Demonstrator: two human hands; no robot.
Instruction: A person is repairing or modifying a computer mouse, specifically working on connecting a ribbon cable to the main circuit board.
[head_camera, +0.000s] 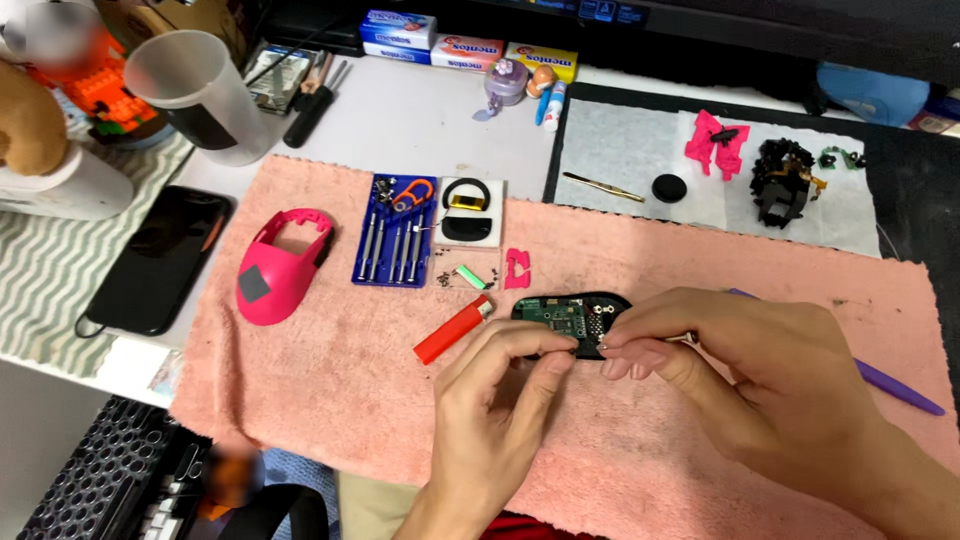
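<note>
Head view. A black oval mouse base carrying a green printed circuit board (572, 318) lies on a pink terry towel (330, 390) spread over the desk, near the towel's middle. The left hand (500, 385) reaches up from below; its thumb and forefinger are pressed together in a pinch at the near edge of the board. The right hand (745, 365) comes in from the right, its fingers curled and closed around a thin metal tool whose tip meets the board beside the left fingertips; the tool itself is mostly hidden. A purple plastic stick (895, 387) lies on the towel just behind the right hand. Left of the board lie a red cigarette lighter (453, 330), a small green cylindrical cell (472, 277) and a small pink plastic fragment (517, 268). Further left stand a blue case of precision screwdrivers (395, 240) and a pink mouse top shell (278, 265). A black smartphone (160, 258) rests off the towel at left. On a grey mat at upper right lie brass tweezers (603, 187) and a black mechanical assembly (783, 180).
</note>
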